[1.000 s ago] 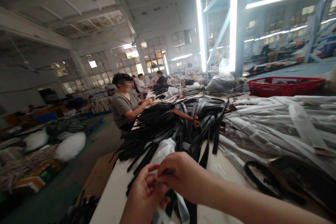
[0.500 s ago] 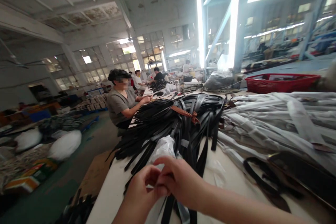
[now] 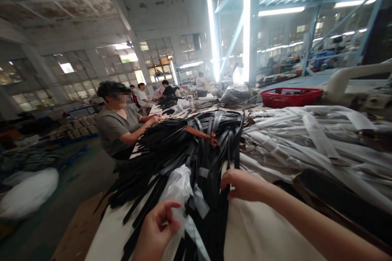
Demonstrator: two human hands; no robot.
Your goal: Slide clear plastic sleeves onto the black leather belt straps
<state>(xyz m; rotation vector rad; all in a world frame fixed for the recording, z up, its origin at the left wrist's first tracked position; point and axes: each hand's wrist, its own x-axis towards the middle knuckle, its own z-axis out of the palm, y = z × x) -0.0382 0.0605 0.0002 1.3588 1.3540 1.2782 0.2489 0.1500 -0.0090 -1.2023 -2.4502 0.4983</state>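
Observation:
A thick heap of black straps [image 3: 171,138] lies along the table, bound near its top by a brown tie [image 3: 203,134]. My right hand [image 3: 243,185] is closed at the right edge of the heap, fingers round a black strap [image 3: 225,212] that hangs down toward me. Lower down, my left hand [image 3: 159,228] is half curled, with thumb and forefinger apart and nothing visible between them. Just behind it is a crumpled piece of clear white plastic wrap [image 3: 177,185] lying over the straps.
White-wrapped straps [image 3: 284,130] are piled to the right, with a dark flat piece [image 3: 333,200] in front. Behind them sit a red basket [image 3: 290,97] and a pale sewing machine [image 3: 346,81]. A co-worker [image 3: 118,126] works at the table's left edge.
My hands were together over the plastic wrap and have come apart. The right one has gone right to the black straps; the left stays low. The view has turned rightward.

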